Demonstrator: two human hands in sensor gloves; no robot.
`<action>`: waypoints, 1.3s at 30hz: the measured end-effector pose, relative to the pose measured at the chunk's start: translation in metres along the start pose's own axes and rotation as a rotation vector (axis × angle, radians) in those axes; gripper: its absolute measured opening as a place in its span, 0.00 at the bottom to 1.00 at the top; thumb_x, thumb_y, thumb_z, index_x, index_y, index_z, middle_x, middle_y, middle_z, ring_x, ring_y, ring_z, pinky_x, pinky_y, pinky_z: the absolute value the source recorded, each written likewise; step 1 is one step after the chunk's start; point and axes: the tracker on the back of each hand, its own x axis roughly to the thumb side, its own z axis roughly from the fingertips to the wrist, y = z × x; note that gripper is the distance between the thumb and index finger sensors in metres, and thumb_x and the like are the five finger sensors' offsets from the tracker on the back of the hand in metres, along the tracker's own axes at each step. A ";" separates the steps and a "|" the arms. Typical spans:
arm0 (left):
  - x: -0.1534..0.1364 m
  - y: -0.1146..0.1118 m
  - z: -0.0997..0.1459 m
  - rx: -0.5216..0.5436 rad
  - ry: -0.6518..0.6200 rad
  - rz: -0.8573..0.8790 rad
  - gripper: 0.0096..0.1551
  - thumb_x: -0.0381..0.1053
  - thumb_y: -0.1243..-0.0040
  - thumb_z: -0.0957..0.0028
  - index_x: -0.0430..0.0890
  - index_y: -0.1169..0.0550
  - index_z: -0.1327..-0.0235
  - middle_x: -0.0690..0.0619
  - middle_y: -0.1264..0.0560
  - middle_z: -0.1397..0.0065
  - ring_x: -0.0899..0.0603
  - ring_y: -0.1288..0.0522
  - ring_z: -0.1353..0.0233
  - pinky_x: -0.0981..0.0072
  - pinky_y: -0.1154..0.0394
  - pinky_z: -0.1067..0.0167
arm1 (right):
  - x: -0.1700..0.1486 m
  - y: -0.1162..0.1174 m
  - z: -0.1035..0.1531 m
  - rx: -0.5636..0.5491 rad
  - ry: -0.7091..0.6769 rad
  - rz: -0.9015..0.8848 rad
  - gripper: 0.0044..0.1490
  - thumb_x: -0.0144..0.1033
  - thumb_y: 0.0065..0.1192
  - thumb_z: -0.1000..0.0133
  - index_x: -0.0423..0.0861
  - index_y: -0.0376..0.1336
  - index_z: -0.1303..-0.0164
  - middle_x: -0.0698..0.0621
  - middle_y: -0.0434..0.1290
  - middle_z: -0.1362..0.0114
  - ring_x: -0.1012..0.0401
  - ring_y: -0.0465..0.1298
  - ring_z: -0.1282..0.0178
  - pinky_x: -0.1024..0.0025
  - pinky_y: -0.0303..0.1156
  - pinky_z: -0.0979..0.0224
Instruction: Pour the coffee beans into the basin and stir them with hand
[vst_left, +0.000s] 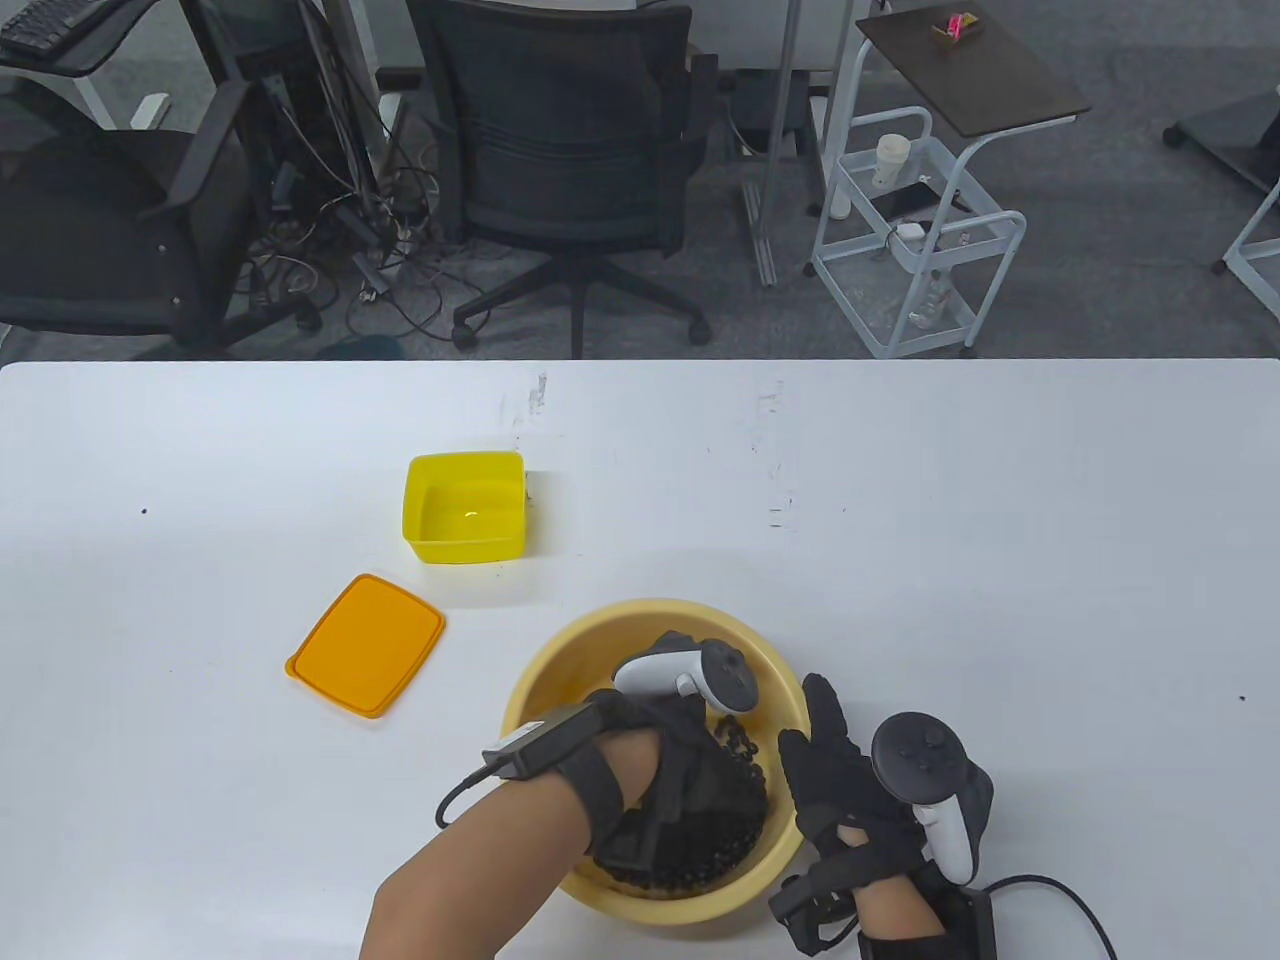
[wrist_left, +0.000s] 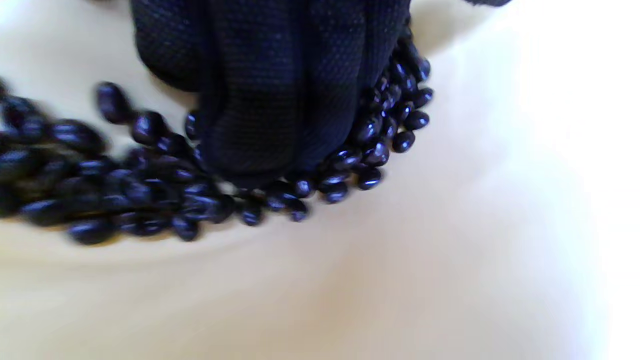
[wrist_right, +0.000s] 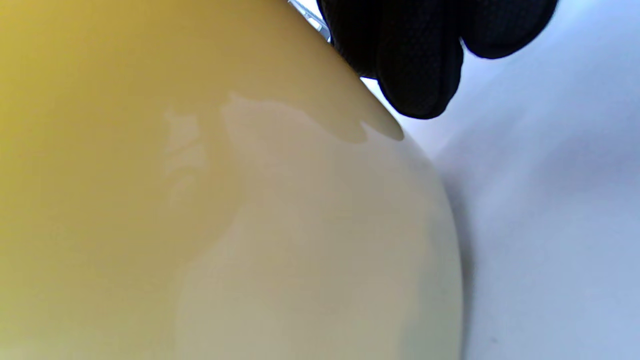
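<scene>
A pale yellow basin (vst_left: 560, 660) stands near the table's front edge with dark coffee beans (vst_left: 735, 790) heaped in its lower half. My left hand (vst_left: 670, 650) reaches into the basin; in the left wrist view its straight gloved fingers (wrist_left: 270, 100) press into the beans (wrist_left: 165, 190) on the basin floor (wrist_left: 400, 280). My right hand (vst_left: 825, 740) lies against the outside of the basin's right wall, fingers straight along it; in the right wrist view its fingertips (wrist_right: 415, 70) touch the basin wall (wrist_right: 225, 210). The empty yellow container (vst_left: 466, 508) sits behind the basin.
An orange lid (vst_left: 366, 645) lies flat to the left of the basin. The white table (vst_left: 1000, 560) stretches to the right and left. Office chairs (vst_left: 570, 160) and a white cart (vst_left: 915, 230) stand beyond the far edge.
</scene>
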 end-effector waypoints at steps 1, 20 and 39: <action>0.000 0.003 0.001 0.033 -0.038 0.036 0.40 0.65 0.61 0.41 0.32 0.28 0.39 0.44 0.18 0.41 0.43 0.13 0.44 0.52 0.28 0.33 | 0.000 0.000 0.000 0.000 0.000 0.000 0.42 0.45 0.42 0.41 0.42 0.35 0.24 0.34 0.61 0.30 0.38 0.73 0.38 0.40 0.62 0.34; 0.030 0.006 0.019 0.580 0.143 -0.851 0.35 0.61 0.54 0.44 0.45 0.36 0.27 0.43 0.31 0.26 0.38 0.26 0.29 0.46 0.41 0.25 | 0.000 0.000 -0.001 0.003 0.001 -0.003 0.42 0.45 0.42 0.41 0.42 0.35 0.24 0.34 0.61 0.30 0.39 0.73 0.38 0.40 0.62 0.34; -0.008 0.002 0.007 -0.033 0.464 -0.445 0.45 0.66 0.57 0.47 0.28 0.14 0.62 0.36 0.09 0.62 0.36 0.09 0.64 0.49 0.25 0.37 | 0.000 0.000 -0.001 0.006 0.003 -0.001 0.42 0.45 0.42 0.41 0.42 0.35 0.24 0.34 0.60 0.30 0.38 0.73 0.38 0.40 0.61 0.34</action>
